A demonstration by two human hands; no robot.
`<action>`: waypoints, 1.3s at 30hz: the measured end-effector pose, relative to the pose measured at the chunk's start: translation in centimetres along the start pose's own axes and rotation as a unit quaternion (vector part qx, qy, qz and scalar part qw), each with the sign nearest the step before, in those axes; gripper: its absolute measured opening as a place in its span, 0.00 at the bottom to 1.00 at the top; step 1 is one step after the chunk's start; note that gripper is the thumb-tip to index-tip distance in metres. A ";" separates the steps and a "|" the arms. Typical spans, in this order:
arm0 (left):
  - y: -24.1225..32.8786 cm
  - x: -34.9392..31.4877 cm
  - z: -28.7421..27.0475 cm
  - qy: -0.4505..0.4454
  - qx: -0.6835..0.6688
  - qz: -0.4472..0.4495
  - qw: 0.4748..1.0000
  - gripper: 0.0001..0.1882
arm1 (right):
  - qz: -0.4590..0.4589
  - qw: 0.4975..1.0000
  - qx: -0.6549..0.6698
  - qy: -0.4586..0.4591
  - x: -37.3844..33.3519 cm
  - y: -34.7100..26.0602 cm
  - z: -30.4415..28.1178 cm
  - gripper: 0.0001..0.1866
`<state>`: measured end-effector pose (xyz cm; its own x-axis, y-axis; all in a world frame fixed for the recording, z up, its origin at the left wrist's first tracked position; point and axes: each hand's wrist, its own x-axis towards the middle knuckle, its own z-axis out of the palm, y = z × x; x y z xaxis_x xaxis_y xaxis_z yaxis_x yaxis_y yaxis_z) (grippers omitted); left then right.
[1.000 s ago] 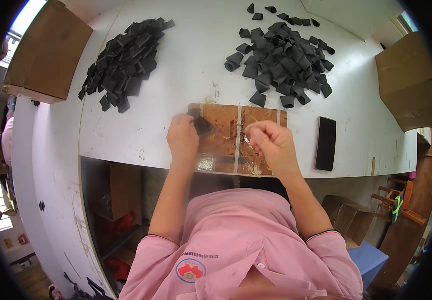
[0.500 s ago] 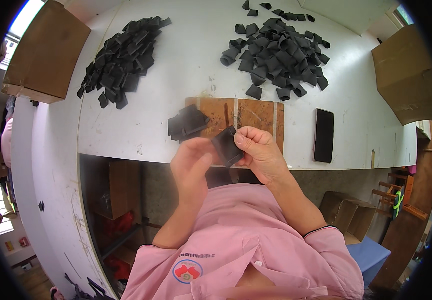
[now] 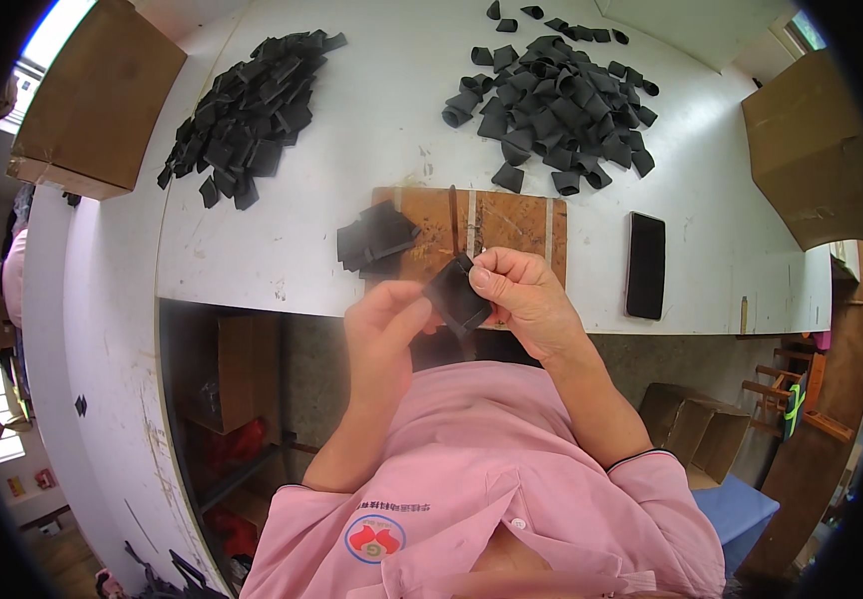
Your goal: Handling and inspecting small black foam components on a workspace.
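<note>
Between my hands, at the table's front edge, is a small black piece of flexible sheet material (image 3: 459, 298). My right hand (image 3: 529, 298) pinches its right upper edge between thumb and fingers. My left hand (image 3: 387, 324) is closed at the piece's left edge, thumb against the fingertips. Just beyond lies a brown wooden board (image 3: 516, 225) with pale strips. A small stack of flat black pieces (image 3: 376, 240) overlaps the board's left side. Farther off are a heap of flat black pieces (image 3: 252, 110) at left and a heap of black tube-shaped pieces (image 3: 561, 110) at right.
A dark phone (image 3: 646, 266) lies right of the board on the white table (image 3: 371, 130). Cardboard boxes stand at far left (image 3: 102, 95) and far right (image 3: 811, 145). Below the table are an open carton (image 3: 696, 429) and a shelf space with another box (image 3: 249, 374).
My left hand's fingers have shifted and come together at the piece's left edge. My right hand keeps its pinch, and the black piece stays in nearly the same place.
</note>
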<state>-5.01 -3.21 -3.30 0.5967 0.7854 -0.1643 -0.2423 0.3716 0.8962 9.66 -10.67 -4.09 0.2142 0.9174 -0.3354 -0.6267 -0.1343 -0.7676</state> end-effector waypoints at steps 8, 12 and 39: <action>-0.2 0.3 -0.4 0.020 0.019 -0.018 0.999 0.05 | 0.002 1.000 -0.001 0.010 0.3 0.3 -0.2 0.08; -0.5 0.3 -0.7 0.004 0.003 -0.040 0.999 0.04 | -0.014 0.992 -0.119 0.036 0.3 -0.1 -0.2 0.07; -2.0 0.8 2.8 0.173 0.324 0.193 0.910 0.03 | -0.443 0.650 -0.596 0.162 0.5 1.2 2.4 0.08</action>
<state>-1.89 -4.66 -4.05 0.2587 0.9461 0.1947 0.1855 -0.2464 0.9512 7.21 -9.43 -3.89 0.3622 0.7320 0.5770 0.8344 0.0213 -0.5508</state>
